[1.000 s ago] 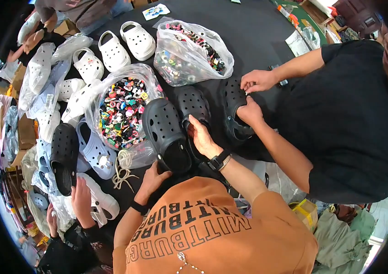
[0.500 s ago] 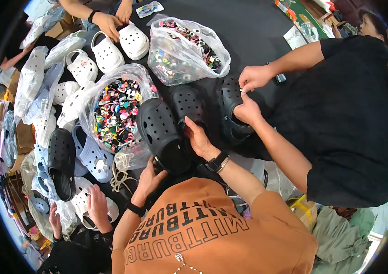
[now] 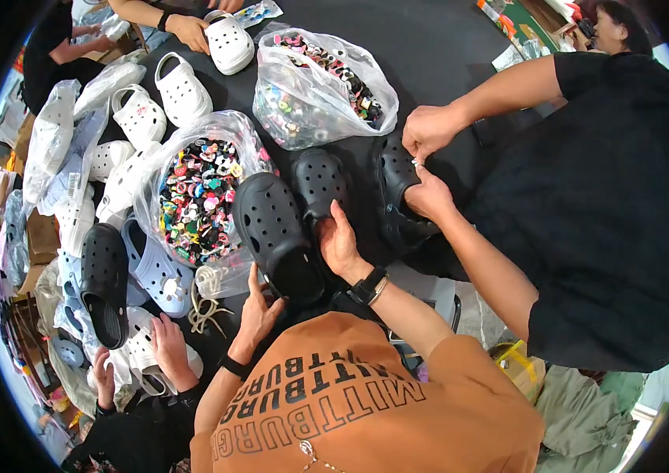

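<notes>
In front of me two black clogs lie on the dark table, toes pointing away. My left hand (image 3: pixel 259 314) is at the heel of the left clog (image 3: pixel 268 221), its thumb and fingers closed on the edge. My right hand (image 3: pixel 340 246) rests with fingers stretched out against the right clog (image 3: pixel 320 180), whose heel end is partly hidden. To my right, another person's hands (image 3: pixel 427 162) pinch a small white piece at a third black clog (image 3: pixel 394 169). Beside the left clog stands a clear bag (image 3: pixel 202 201) full of colourful shoe charms.
A second bag of charms (image 3: pixel 327 87) stands farther back. White clogs (image 3: pixel 183 88), a light blue clog (image 3: pixel 159 268) and another black clog (image 3: pixel 105 272) crowd the left side. A cord (image 3: pixel 207 314) lies by my left hand. Other people's hands (image 3: pixel 169 347) are at the left and far edges.
My hands stay at the clogs, with slight shifts. Across the table, a person's hand has moved a white clog up and away. The hands at lower left have moved onto a white clog.
</notes>
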{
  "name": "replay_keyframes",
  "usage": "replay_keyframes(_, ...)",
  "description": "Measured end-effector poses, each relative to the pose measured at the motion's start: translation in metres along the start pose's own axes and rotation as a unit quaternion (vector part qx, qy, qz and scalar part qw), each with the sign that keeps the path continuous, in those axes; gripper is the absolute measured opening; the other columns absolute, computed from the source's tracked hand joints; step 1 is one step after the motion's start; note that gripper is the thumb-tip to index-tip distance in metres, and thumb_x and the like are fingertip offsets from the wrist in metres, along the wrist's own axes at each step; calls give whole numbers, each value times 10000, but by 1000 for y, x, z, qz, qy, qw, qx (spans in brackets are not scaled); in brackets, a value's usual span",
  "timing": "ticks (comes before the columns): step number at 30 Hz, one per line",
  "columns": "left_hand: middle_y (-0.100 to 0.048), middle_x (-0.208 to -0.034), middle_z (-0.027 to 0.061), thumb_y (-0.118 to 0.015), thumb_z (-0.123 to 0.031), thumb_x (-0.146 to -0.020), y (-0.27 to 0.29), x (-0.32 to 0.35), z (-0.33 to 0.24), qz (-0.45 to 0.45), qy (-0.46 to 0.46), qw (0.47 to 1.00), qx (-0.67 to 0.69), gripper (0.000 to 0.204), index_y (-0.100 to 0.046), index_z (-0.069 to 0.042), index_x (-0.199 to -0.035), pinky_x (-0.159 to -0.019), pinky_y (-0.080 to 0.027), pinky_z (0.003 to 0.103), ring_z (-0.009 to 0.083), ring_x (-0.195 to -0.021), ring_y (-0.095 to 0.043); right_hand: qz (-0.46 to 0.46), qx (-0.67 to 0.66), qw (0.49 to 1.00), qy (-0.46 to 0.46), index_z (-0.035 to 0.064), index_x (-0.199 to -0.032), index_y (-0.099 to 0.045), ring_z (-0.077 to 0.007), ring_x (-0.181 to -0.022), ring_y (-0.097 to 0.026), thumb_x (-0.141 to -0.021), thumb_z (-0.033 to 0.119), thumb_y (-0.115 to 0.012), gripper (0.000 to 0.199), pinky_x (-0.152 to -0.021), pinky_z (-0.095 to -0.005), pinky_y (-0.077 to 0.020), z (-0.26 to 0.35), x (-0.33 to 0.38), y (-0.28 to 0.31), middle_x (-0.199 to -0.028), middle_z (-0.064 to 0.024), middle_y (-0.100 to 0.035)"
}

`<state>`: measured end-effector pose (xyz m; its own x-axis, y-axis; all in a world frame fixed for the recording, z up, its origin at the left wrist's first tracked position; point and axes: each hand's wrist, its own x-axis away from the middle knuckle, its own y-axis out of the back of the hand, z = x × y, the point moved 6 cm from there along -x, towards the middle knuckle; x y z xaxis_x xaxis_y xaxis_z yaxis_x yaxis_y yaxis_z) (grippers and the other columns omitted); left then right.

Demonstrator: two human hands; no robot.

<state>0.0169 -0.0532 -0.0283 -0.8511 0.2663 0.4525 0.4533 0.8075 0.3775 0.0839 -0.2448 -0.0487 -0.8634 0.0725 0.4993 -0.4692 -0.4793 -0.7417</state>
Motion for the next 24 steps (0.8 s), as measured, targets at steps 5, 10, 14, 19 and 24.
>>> replay_keyframes(5, -538, -1021, 267, -592, -78, -706, 0, -1, 0, -10, 19, 1000, -3, 884, 1, -88, -1361, -648, -478, 345, 297, -720, -610, 51, -19, 997, -54, 75, -1100, -493, -187, -997, -470, -790, 391, -577, 451, -928, -329, -330, 2, -3, 4, -1049, -58, -538)
replay_keyframes(10, -548, -1002, 267, -577, -67, -699, 0, -1, -7, -11, 2, 1000, -4, 880, 1, -89, -1362, -644, -477, 346, 293, -704, -610, 53, 2, 997, -47, 85, -1097, -499, -182, -979, -469, -789, 385, -582, 438, -923, -328, -331, 5, -1, 1, -1041, -50, -535)
replay_keyframes(14, -561, -984, 252, -572, -68, -689, 1, -2, -3, -1, 4, 1000, -10, 880, -4, -84, -1361, -646, -479, 358, 309, -704, -608, 54, 7, 998, -31, 80, -1127, -476, -186, -995, -467, -792, 372, -579, 456, -933, -328, -322, 6, -1, 1, -1056, -51, -533)
replay_keyframes(19, -562, -979, 246, -567, -82, -682, 6, -5, -9, -20, -11, 997, -78, 880, -6, -72, -1360, -667, -478, 377, 355, -742, -598, 54, 5, 998, -18, 59, -1157, -446, -192, -1019, -461, -796, 359, -572, 486, -947, -326, -312, 5, -2, 3, -1082, -64, -526)
replay_keyframes(24, -552, -985, 260, -557, -92, -688, 5, -6, -6, -4, 0, 997, -76, 869, -1, -49, -1354, -696, -469, 402, 389, -796, -583, 58, 9, 998, -16, 48, -1176, -431, -205, -1042, -451, -798, 373, -563, 516, -975, -328, -282, 3, -6, 7, -1104, -75, -519)
